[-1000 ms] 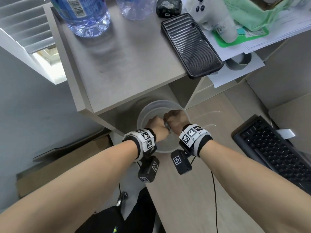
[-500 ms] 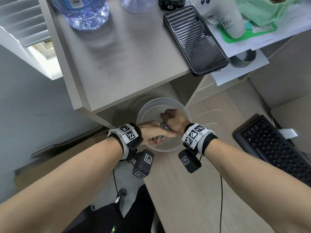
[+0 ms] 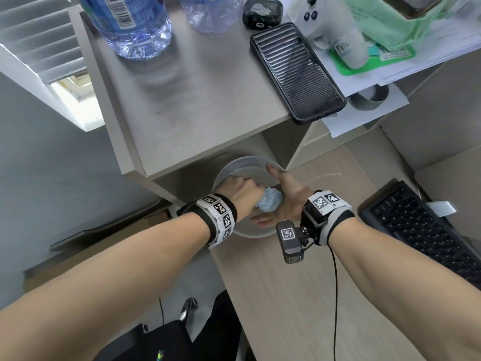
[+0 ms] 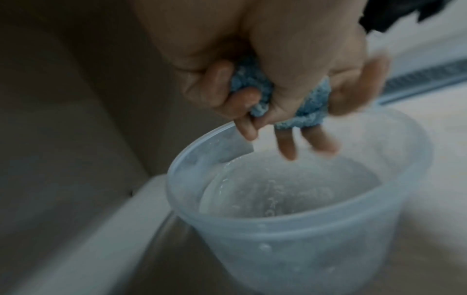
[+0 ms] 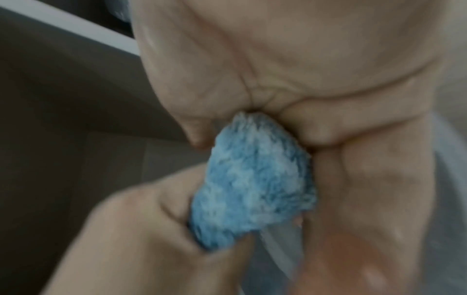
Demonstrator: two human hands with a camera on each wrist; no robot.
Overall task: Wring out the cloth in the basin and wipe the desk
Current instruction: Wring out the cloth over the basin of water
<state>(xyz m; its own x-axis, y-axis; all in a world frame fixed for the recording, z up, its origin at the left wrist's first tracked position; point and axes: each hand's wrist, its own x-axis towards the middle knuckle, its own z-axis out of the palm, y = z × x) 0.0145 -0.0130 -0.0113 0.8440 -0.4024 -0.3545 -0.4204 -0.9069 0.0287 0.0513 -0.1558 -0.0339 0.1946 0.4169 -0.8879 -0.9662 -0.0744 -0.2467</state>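
Observation:
A small blue fluffy cloth point(image 3: 270, 201) is bunched into a wad over the translucent plastic basin point(image 3: 250, 162), which stands on the wooden desk point(image 3: 299, 295) under the edge of a raised shelf. My left hand point(image 3: 239, 194) grips the cloth, fingers curled round it point(image 4: 240, 95). My right hand point(image 3: 282, 201) lies flat against the cloth's other side with its thumb up and fingers straight; the palm point(image 5: 303, 79) touches the cloth point(image 5: 252, 179). There is water in the basin point(image 4: 303, 229).
On the raised shelf point(image 3: 195, 87) stand two water bottles point(image 3: 125, 24) and a black phone point(image 3: 296, 71) that overhangs the edge. Papers and a white controller point(image 3: 335, 29) lie at the back right. A black keyboard point(image 3: 421, 230) sits right of my right wrist.
Both hands were fisted on the cloth, twisting it. Now my right hand has opened and turned palm-in, while my left hand keeps the wad.

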